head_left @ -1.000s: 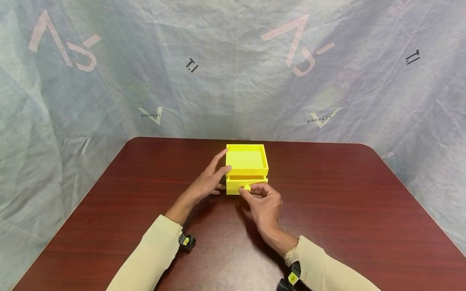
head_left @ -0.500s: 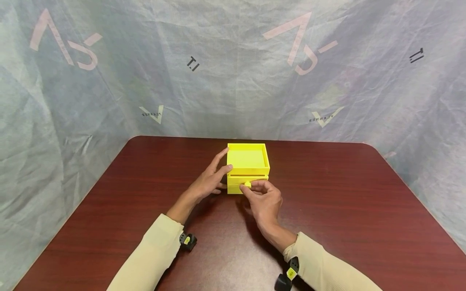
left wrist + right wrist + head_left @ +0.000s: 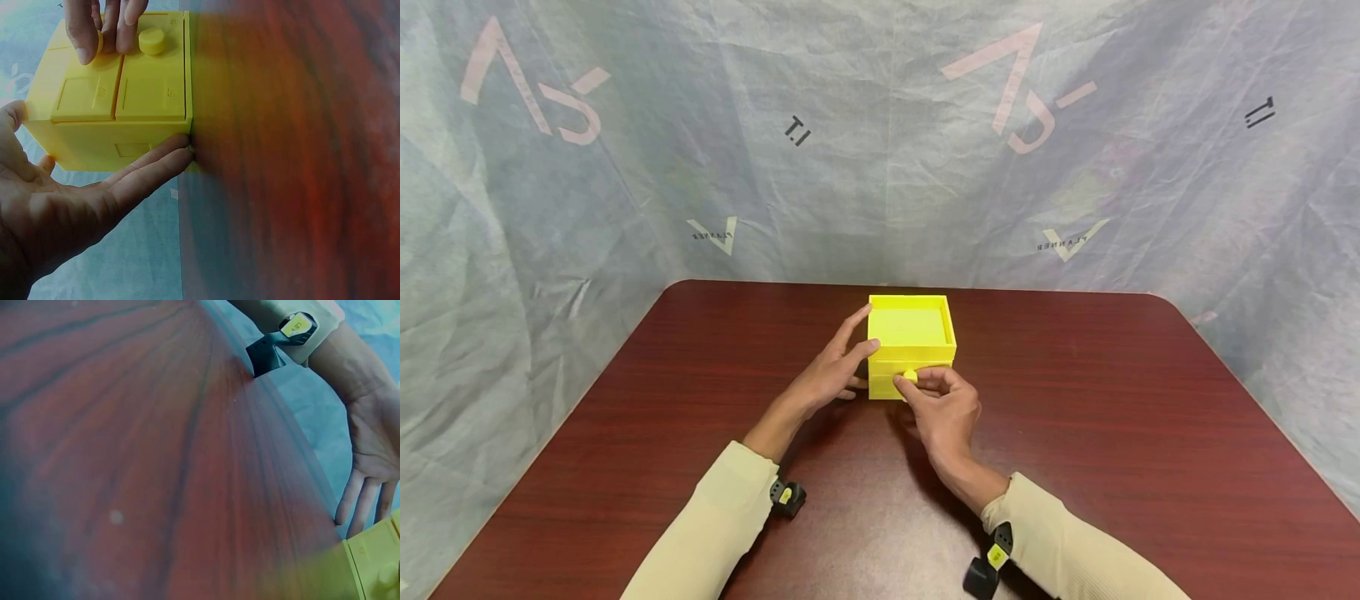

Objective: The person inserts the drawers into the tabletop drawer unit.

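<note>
A small yellow box point(image 3: 912, 328) with two stacked drawers and a shallow tray top stands on the table. My right hand point(image 3: 946, 414) pinches the round knob point(image 3: 911, 376) of the upper drawer point(image 3: 86, 95), whose front sits flush with the box. Beneath it, the lower drawer point(image 3: 152, 95) is also closed, its own knob point(image 3: 152, 42) free. My left hand point(image 3: 822, 377) rests with spread, fairly straight fingers along the box's left side, the thumb at the top front corner. In the right wrist view only a corner of the box shows, and the right hand is almost wholly out of frame.
The dark red-brown table point(image 3: 1075, 400) has rounded far corners. Behind it hangs a grey printed cloth point(image 3: 880, 150), close to the far edge. A black wrist camera point(image 3: 787, 498) is strapped to the left sleeve, another point(image 3: 982, 575) to the right.
The upper drawer, partly pulled out a second ago, has slid back into the box as the right hand moved forward with the knob. The left hand has stayed against the side.
</note>
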The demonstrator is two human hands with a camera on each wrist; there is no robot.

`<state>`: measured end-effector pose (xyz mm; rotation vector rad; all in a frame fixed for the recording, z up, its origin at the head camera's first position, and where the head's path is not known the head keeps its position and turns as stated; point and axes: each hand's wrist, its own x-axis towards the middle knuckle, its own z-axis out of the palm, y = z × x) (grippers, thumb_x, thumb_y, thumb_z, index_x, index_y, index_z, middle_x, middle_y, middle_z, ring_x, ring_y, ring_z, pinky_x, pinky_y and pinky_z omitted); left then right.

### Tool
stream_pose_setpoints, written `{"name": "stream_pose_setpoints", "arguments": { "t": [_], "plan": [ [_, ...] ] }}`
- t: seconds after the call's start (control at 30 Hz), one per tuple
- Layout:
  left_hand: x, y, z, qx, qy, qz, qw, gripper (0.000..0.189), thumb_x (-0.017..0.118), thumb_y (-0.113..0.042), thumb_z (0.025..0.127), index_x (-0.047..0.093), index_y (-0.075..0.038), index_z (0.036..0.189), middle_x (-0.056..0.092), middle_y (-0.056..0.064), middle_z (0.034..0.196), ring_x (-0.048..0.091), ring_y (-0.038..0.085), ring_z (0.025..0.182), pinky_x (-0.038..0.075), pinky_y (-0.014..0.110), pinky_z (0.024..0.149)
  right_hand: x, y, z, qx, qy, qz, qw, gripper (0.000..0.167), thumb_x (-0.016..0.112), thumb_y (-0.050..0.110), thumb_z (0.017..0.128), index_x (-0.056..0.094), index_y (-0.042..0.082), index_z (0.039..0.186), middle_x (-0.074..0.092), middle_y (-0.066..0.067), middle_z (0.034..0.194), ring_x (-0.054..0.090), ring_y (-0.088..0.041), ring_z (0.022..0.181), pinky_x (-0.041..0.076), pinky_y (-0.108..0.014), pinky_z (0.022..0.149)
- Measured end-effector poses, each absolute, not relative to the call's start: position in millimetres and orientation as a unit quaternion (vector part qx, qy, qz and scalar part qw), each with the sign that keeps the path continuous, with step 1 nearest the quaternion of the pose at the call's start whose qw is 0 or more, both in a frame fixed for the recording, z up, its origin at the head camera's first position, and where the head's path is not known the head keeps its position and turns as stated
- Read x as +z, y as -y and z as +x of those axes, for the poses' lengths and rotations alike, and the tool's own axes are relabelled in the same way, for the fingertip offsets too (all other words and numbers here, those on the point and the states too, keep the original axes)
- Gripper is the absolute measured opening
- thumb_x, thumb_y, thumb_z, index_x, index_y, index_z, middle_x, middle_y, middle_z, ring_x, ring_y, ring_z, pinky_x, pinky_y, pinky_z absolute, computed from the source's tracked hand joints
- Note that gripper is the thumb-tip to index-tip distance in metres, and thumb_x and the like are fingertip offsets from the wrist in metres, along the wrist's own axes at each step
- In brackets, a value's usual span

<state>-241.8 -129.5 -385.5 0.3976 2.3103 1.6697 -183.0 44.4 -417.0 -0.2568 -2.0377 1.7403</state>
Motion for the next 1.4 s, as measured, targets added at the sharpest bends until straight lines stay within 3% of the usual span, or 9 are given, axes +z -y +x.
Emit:
{"name": "stream_pose_setpoints", "arguments": {
  "t": [0.17,0.67,1.17,1.27,1.4],
  "plan": [
    [-385.2,129.2,-241.9,0.577,-0.794,0.141,0.132,0.061,0.049,-0.058,0.099,0.015,-0.061,0.150,0.018,0.008,0.162,0.067,0.044,0.101,0.051,0.061,0.084,-415.8,-43.9,-184.0,0.641,0.730,-0.097,0.218,0.026,0.092,0.021,0.070,0.074,0.009,0.085,0.072,-0.006,0.078,0.069,-0.014,0.065,0.055,-0.029,0.052],
    [-386.1,130.3,-241.1,0.581,-0.790,0.146,0.133,0.062,0.049,-0.056,0.100,0.014,-0.058,0.151,0.014,0.009,0.163,0.066,0.046,0.104,0.049,0.064,0.086,-416.2,-44.9,-183.4,0.650,0.728,-0.099,0.194,0.030,0.092,0.022,0.071,0.074,0.008,0.089,0.073,-0.006,0.082,0.071,-0.015,0.067,0.057,-0.035,0.055],
    [-359.9,128.6,-227.1,0.581,-0.787,0.137,0.156,0.066,0.045,-0.038,0.106,0.007,-0.035,0.161,0.012,0.018,0.163,0.059,0.053,0.111,0.044,0.067,0.092,-411.4,-49.9,-178.3,0.646,0.737,-0.090,0.178,0.028,0.091,0.021,0.072,0.074,0.008,0.090,0.074,-0.005,0.084,0.071,-0.015,0.072,0.056,-0.029,0.057],
    [-354.1,128.3,-222.1,0.580,-0.787,0.141,0.154,0.065,0.044,-0.037,0.106,0.009,-0.034,0.161,0.013,0.019,0.162,0.059,0.053,0.111,0.044,0.067,0.093,-410.4,-51.6,-176.5,0.633,0.746,-0.096,0.185,0.024,0.089,0.024,0.076,0.075,0.010,0.089,0.073,-0.003,0.082,0.070,-0.014,0.071,0.055,-0.026,0.059],
    [-366.6,129.0,-229.8,0.583,-0.785,0.143,0.153,0.065,0.045,-0.042,0.105,0.008,-0.040,0.160,0.009,0.016,0.164,0.060,0.052,0.110,0.044,0.067,0.091,-408.3,-56.5,-172.9,0.603,0.766,-0.108,0.195,0.018,0.079,0.030,0.085,0.074,0.013,0.085,0.072,-0.002,0.077,0.065,-0.014,0.069,0.050,-0.025,0.062]
  ]
}}
